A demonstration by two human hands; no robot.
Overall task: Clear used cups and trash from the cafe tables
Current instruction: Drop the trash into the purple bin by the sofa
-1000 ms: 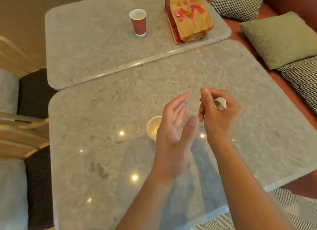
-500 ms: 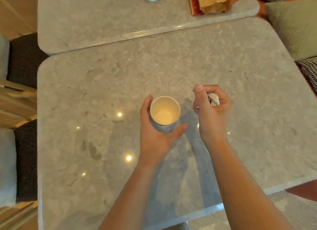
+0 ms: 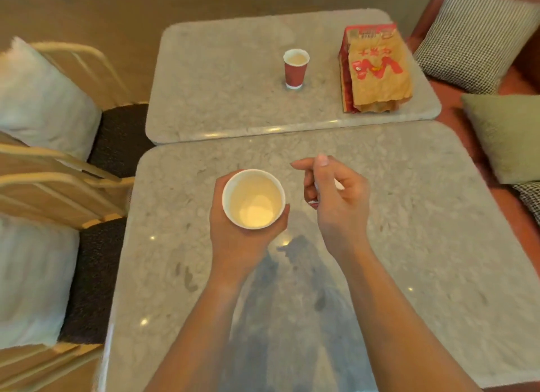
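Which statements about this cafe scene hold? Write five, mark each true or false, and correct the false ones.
1. The left hand grips a paper cup. True.
2. That cup is full to the brim. False: it looks empty.
3. A red cup stands upright on the far table. True.
4. The paper bag lies left of the red cup. False: it lies to its right.
5. The right hand curls round a white scrap. True.

Warm dim light, soft blur
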